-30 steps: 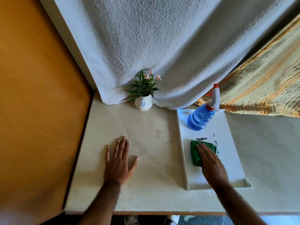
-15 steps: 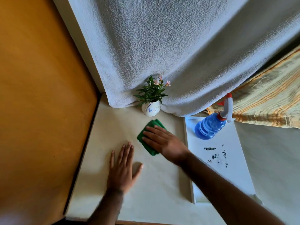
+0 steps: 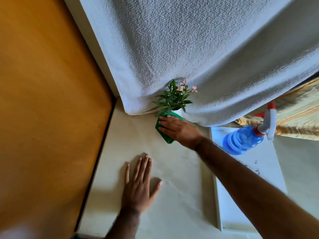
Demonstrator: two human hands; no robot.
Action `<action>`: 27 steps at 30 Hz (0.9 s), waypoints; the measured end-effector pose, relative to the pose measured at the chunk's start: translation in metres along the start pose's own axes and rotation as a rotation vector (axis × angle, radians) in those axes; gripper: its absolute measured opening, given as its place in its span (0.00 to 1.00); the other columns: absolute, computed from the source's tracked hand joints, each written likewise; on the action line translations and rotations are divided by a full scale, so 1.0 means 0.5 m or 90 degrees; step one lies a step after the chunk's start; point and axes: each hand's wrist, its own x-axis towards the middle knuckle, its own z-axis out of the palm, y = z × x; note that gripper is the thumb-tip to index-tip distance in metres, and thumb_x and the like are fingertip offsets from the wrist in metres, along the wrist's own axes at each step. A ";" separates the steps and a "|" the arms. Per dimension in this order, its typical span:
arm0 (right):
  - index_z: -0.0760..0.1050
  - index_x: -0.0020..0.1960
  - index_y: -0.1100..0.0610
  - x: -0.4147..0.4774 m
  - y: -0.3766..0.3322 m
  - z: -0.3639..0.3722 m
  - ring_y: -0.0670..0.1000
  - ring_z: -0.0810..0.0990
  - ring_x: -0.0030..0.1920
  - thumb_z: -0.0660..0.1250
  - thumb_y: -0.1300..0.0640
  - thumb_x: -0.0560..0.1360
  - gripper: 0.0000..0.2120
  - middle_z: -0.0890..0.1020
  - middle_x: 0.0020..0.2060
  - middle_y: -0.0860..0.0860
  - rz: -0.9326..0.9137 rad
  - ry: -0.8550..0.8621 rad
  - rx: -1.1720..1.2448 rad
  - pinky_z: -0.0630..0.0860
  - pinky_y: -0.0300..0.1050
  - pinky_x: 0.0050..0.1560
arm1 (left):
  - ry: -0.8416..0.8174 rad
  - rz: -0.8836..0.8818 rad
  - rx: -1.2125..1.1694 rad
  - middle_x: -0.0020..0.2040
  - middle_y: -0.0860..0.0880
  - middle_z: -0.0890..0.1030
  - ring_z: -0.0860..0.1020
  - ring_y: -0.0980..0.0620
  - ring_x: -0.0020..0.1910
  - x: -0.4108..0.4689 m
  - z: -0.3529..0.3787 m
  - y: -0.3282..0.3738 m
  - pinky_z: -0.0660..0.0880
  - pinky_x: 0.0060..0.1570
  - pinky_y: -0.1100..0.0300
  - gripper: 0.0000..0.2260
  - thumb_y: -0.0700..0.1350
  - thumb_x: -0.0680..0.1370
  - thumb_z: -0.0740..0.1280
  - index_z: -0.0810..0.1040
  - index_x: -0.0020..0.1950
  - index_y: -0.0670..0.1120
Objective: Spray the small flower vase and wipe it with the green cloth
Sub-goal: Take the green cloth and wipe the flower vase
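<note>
The small white flower vase [image 3: 178,112] stands at the back of the cream table [image 3: 172,195], holding green leaves and pink blooms; only its rim shows. My right hand [image 3: 177,129] presses the green cloth [image 3: 163,131] against the vase's front and covers most of it. My left hand [image 3: 139,185] lies flat on the table nearer to me, fingers spread, holding nothing. A blue spray bottle [image 3: 245,139] with a white and red trigger stands on the white tray [image 3: 241,209] to the right.
A grey-white towel [image 3: 189,57] hangs behind the vase and touches the leaves. An orange wall [image 3: 43,100] runs along the table's left edge. A striped yellow cloth [image 3: 296,114] hangs at the back right behind the bottle.
My right hand took the green cloth off the tray, carried it left across the table, and now holds it against the vase. My left hand stayed flat.
</note>
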 end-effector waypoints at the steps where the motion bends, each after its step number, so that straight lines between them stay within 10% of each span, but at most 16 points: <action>1: 0.81 0.63 0.66 -0.001 0.000 0.010 0.64 0.77 0.68 0.69 0.70 0.77 0.15 0.81 0.65 0.63 0.011 0.004 0.014 0.66 0.60 0.72 | -0.004 -0.001 0.003 0.88 0.47 0.59 0.57 0.47 0.86 0.001 0.001 0.000 0.61 0.81 0.33 0.41 0.69 0.81 0.58 0.56 0.86 0.45; 27: 0.81 0.64 0.64 -0.044 -0.011 0.029 0.62 0.76 0.71 0.67 0.71 0.79 0.15 0.80 0.66 0.61 0.105 0.055 0.148 0.67 0.59 0.75 | -0.011 0.002 0.008 0.87 0.46 0.61 0.62 0.46 0.85 0.002 -0.003 0.000 0.66 0.79 0.32 0.40 0.68 0.82 0.56 0.57 0.86 0.44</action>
